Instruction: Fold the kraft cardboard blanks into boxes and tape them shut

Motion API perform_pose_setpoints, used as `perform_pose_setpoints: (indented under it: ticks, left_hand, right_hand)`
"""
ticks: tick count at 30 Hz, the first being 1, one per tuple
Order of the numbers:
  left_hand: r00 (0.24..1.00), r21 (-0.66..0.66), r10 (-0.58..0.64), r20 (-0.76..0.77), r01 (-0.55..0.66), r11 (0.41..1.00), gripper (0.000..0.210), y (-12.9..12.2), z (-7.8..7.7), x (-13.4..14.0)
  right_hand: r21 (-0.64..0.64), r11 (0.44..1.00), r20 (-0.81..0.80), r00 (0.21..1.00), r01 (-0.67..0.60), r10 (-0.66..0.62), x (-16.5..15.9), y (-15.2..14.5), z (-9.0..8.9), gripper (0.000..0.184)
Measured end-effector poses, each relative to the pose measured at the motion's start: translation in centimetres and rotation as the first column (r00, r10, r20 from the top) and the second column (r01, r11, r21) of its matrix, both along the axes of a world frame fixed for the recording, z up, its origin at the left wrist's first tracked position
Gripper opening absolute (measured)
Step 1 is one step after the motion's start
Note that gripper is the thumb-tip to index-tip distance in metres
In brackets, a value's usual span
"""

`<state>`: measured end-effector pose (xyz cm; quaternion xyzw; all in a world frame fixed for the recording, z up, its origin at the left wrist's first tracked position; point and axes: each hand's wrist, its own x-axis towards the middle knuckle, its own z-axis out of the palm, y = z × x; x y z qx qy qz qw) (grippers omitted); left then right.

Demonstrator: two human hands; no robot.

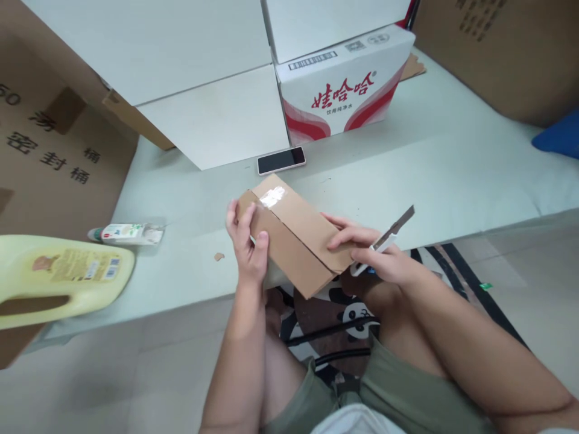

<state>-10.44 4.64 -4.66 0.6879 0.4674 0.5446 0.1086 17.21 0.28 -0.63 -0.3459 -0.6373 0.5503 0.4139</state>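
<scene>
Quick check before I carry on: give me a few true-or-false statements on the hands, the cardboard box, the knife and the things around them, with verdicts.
1. The right hand holds a knife while its fingers also touch the cardboard box. True.
2. The knife's blade is fully retracted. False: it sticks out, pointing away from the cardboard box.
3. The left hand is at the end of the cardboard box with the shiny tape. True.
4. The phone lies on top of the cardboard box. False: it lies on the table, beyond the cardboard box.
5. The yellow jug is at the left edge of the picture. True.
</scene>
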Motion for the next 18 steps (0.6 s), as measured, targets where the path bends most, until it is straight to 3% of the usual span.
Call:
perform_pose_setpoints:
  ticks: [2, 3, 5, 7, 9, 11, 14, 18]
  left_hand:
    - [0.999, -0.006, 0.005, -0.032, -0.005, 1.000, 0.048, 0.3, -0.2, -0.3]
    - [0.999, -0.019, 0.009, -0.034, -0.009, 1.000, 0.048, 0.3, -0.4, -0.4]
    - [0.999, -0.029, 0.021, -0.023, -0.022, 0.999, 0.049, 0.4, -0.7, -0.3]
    - [0.999, -0.015, 0.031, -0.009, -0.031, 0.999, 0.049, 0.4, -0.9, -0.1]
    - [1.000, 0.010, 0.025, 0.002, -0.025, 1.000, 0.047, 0.3, -1.0, 0.3]
    - [1.000, 0.039, 0.018, 0.009, -0.018, 0.999, 0.045, 0.2, -1.0, 0.7]
    - [0.999, 0.071, 0.030, 0.018, -0.032, 0.997, 0.043, -0.1, -0.9, 1.4]
    - [0.998, 0.081, 0.067, -0.008, -0.067, 0.994, 0.045, -0.5, -0.8, 2.0]
  right_hand:
    - [-0.043, 0.998, -0.063, 0.997, -0.048, 0.046, 0.1, 0.0, 0.0, 0.027]
    - [-0.076, 0.997, -0.124, 0.992, -0.007, -0.002, 0.1, 0.0, 0.0, 0.026]
    - [-0.172, 0.969, -0.242, 0.946, 0.176, -0.215, 0.1, 0.2, -0.2, 0.025]
    - [-0.284, 0.877, -0.256, 0.851, 0.388, -0.459, 0.0, 0.7, -0.5, 0.028]
    - [-0.348, 0.775, -0.181, 0.774, 0.528, -0.607, 0.0, 1.2, -0.7, 0.033]
    - [-0.385, 0.725, -0.127, 0.745, 0.571, -0.655, 0.0, 1.7, -0.9, 0.038]
    - [-0.414, 0.711, -0.062, 0.761, 0.569, -0.646, -0.1, 2.2, -1.0, 0.027]
    - [-0.242, 0.748, 0.108, 0.783, 0.618, -0.612, -0.1, 2.2, -1.2, 0.020]
